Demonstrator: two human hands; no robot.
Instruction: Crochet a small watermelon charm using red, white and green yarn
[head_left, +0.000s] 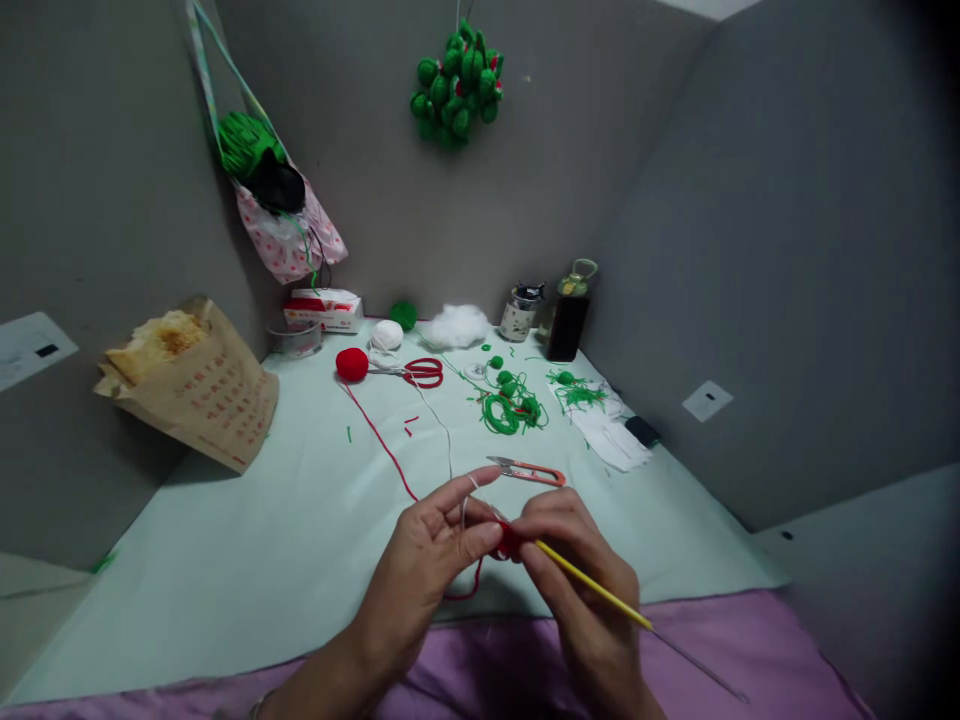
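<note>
My left hand pinches a small red crocheted piece between thumb and fingers, with white yarn looped over its raised index finger. Closed round a yellow-handled crochet hook is my right hand; its fingertips meet the red piece, and the hook's tip is hidden there. A red yarn strand runs from the red ball down to the hands. The white strand leads back toward a white ball.
Orange thread snips lie just beyond my hands. Farther back are red-handled scissors, green yarn pieces, white stuffing, a jar and a bottle. A paper food bag stands at left.
</note>
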